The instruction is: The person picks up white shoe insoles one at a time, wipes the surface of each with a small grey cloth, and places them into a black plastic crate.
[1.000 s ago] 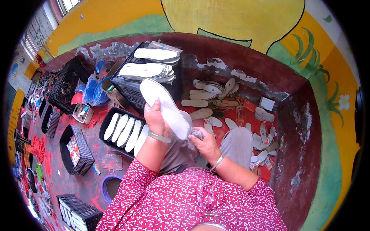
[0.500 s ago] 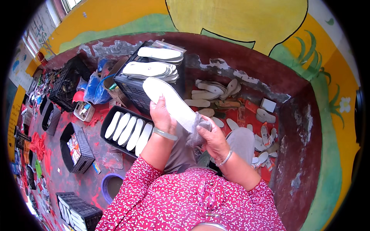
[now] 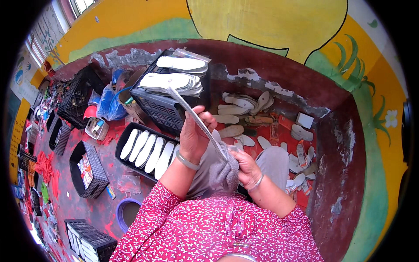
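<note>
My left hand [image 3: 194,136] is closed on a shoe insole [image 3: 183,101], which is turned nearly edge-on and slants from upper left to lower right. A grey cloth [image 3: 223,175] is bunched at the insole's lower end and hangs over my lap. My right hand [image 3: 245,167] grips this cloth against that end of the insole; its fingertips are partly hidden. Beyond my left hand, stacks of white insoles [image 3: 168,81] lie on an upturned black crate [image 3: 159,107]. A black basket [image 3: 126,162] with a row of upright white insoles stands left of my left forearm.
Loose insoles [image 3: 242,102] are heaped on red sheeting by the wall at the right. A small white box [image 3: 304,119] sits there too. At the left are a patterned basket [image 3: 98,174] with packets, a purple-rimmed bucket [image 3: 119,216] and a crate of insoles [image 3: 94,233].
The insole has turned from showing its broad white face to nearly edge-on. My left hand has shifted right and lower with it. The cloth now hangs lower, and my right hand has moved slightly down.
</note>
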The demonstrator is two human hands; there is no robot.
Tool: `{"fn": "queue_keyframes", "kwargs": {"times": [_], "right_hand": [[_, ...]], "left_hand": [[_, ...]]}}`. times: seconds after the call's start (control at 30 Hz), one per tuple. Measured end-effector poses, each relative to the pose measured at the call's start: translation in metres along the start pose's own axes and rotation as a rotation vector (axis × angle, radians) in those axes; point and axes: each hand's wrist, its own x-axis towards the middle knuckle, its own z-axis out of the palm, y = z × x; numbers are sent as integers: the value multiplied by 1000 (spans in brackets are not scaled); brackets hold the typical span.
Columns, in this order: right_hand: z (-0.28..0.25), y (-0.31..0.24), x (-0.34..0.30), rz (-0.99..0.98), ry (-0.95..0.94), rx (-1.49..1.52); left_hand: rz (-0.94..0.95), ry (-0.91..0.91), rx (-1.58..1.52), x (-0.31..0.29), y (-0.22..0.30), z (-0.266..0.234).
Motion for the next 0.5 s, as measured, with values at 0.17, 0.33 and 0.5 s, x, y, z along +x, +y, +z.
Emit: {"fn": "queue_keyframes", "kwargs": {"times": [0.17,0.33,0.5], "right_hand": [[-15,-2,-1,-2,127,-220],[-18,-41,-5,-282,118,-134],[43,-76,-27,-533,-17,-327]], "left_hand": [[-6,116,56,-1,8,2],[-36,240,182,-9,8,2],[-123,132,403,-28,-9,0]]}}
